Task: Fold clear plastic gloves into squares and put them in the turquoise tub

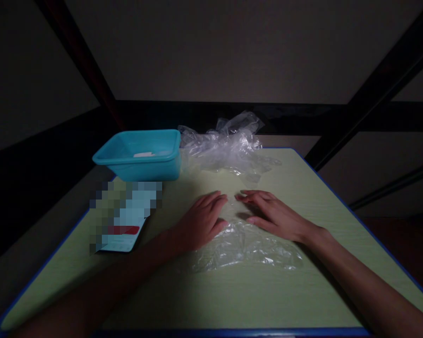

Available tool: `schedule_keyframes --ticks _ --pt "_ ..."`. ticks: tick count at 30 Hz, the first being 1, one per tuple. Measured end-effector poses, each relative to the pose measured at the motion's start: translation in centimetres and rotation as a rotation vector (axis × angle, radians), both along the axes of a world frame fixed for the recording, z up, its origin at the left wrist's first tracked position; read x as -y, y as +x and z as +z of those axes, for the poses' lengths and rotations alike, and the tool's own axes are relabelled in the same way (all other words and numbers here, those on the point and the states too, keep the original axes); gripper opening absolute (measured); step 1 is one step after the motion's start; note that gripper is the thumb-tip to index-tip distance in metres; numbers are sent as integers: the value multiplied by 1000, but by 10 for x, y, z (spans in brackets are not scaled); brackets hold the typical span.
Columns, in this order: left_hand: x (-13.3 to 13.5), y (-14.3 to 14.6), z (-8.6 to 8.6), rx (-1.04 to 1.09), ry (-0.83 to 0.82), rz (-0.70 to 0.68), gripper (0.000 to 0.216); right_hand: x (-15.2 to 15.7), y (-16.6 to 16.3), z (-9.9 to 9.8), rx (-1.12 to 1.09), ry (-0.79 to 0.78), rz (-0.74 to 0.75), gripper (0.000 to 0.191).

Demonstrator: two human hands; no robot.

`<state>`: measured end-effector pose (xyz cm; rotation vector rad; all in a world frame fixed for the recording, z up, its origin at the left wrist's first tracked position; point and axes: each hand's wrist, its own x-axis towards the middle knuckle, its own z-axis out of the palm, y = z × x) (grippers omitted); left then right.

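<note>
A clear plastic bag point(246, 249) lies flat and wrinkled on the table, its near edge catching the light. My left hand point(206, 218) rests at the bag's left side, palm down, fingers extended and thumb apart. Opposite it, my right hand point(268, 211) is at the bag's upper right, fingers stretched toward the left hand with the thumb spread. Both hands seem to touch the thin film, but its far edge is hard to make out. Neither hand grips anything.
A heap of crumpled clear plastic bags point(229, 145) lies at the table's far edge. To its left stands a turquoise basin point(144, 169) with a small white item point(143, 154) inside. A partly blurred phone point(121, 241) lies near the left edge of the blue-rimmed table point(225, 300).
</note>
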<state>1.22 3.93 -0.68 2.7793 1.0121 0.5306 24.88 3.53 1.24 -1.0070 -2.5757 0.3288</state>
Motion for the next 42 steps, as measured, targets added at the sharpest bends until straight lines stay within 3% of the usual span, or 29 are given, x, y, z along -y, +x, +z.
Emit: schedule_keyframes --ticks 17,29,42 --pt "-1 1 0 15 -1 9 46 -2 -17 -1 55 36 17 59" --pt "0 1 1 11 -51 32 47 -1 -2 4 153 98 -40 58" --pt "-4 -9 7 49 -54 86 38 -1 2 9 127 63 -26 52"
